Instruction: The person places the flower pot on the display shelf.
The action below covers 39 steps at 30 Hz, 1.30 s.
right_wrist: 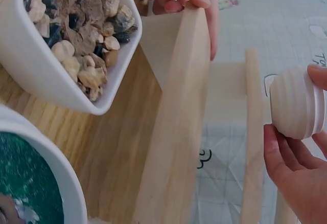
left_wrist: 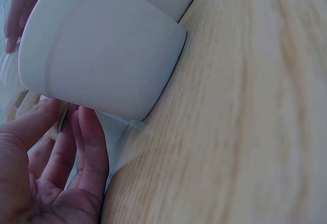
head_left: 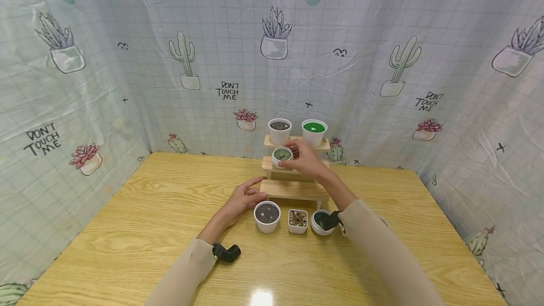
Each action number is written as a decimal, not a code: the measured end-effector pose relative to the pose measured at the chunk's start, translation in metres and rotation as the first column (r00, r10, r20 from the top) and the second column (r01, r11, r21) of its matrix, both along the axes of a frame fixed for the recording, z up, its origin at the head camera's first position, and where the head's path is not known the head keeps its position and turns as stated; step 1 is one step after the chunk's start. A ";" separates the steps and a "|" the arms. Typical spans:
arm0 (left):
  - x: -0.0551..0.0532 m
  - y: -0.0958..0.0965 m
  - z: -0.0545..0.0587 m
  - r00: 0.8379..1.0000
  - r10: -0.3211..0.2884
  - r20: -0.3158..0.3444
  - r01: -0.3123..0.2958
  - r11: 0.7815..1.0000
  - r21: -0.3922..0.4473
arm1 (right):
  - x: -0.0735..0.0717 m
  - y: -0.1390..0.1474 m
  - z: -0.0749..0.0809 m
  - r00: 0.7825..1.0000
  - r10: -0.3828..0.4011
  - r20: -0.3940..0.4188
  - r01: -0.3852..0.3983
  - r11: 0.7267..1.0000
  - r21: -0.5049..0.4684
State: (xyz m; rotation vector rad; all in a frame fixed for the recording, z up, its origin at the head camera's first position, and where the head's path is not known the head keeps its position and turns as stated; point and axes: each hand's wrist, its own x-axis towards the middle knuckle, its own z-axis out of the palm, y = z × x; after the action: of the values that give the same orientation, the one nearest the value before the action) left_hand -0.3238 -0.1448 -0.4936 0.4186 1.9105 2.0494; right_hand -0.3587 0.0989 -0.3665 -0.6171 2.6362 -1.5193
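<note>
A small round white ribbed pot [head_left: 282, 155] with green filling is at the left end of the middle step of a wooden tiered stand [head_left: 293, 189]. My right hand [head_left: 307, 158] grips this pot by its sides, thumb nearer me and fingers behind. In the right wrist view the ribbed pot [right_wrist: 296, 104] is level with a shelf edge; I cannot tell whether its base touches the wood. My left hand [head_left: 243, 200] pinches the left end of the lowest step, beside a white pot with dark filling [head_left: 267, 217]. That pot [left_wrist: 107, 45] partly covers the fingertips in the left wrist view.
On the top step stand a dark-filled white pot [head_left: 279, 131] and a green-filled one [head_left: 314, 132]. Before the stand sit a square pebble-topped pot [head_left: 297, 221] and a round green-filled pot [head_left: 321, 223]. More pots are partly hidden under the right forearm. A printed curtain [head_left: 204, 122] hangs behind.
</note>
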 end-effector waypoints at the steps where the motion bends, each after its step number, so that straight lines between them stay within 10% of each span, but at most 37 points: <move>1: 0.000 0.000 0.000 1.000 0.001 0.000 -0.001 1.000 -0.001 | 0.000 -0.001 -0.001 1.000 -0.002 0.000 0.002 1.000 0.004; 39: -0.001 0.001 0.001 1.000 0.004 0.007 -0.004 1.000 -0.007 | 0.004 -0.015 -0.016 0.992 -0.127 -0.028 0.125 0.991 -0.050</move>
State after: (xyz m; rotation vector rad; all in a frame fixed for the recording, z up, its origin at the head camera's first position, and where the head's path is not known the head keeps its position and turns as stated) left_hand -0.3249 -0.1440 -0.4927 0.4054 1.9155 2.0439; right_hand -0.3551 0.0841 -0.3823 -0.4894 2.7171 -1.6231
